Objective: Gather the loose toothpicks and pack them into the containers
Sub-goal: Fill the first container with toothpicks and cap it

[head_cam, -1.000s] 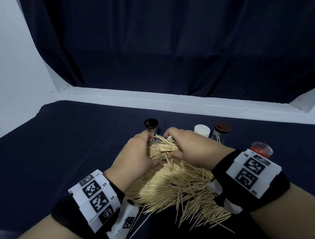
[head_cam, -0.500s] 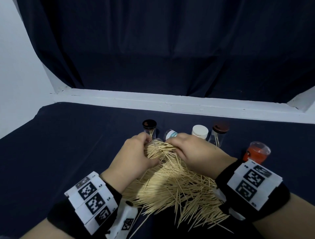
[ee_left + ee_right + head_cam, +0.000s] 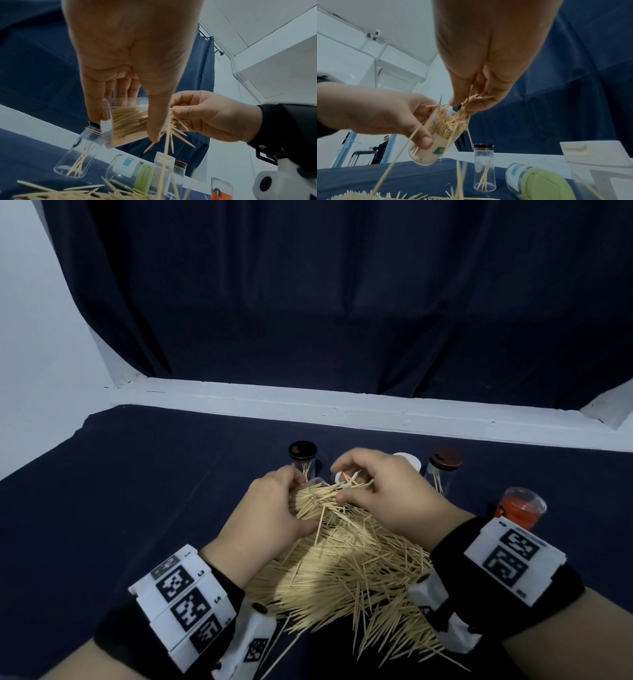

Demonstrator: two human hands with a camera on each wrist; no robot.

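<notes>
Toothpicks (image 3: 342, 573): loose heap on dark cloth (image 3: 137, 508), near side. Clear jar (image 3: 435, 136): tilted, nearly full, gripped by left hand (image 3: 274, 518) above heap. Right hand (image 3: 383, 491): pinching a bunch at jar mouth. Other jars beyond: black-lidded (image 3: 302, 453), brown-lidded (image 3: 445, 463), orange (image 3: 520, 506).

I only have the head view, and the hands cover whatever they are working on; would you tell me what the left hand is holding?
Observer: The left hand grips a clear jar, tilted with its mouth toward the right hand.
Operator: Thank you. How full is it?
Observer: Toothpicks fill most of it, and several stick out of the mouth.
Operator: And what is the right hand doing?
Observer: Its fingers pinch a small bunch right at the jar's mouth.
</notes>
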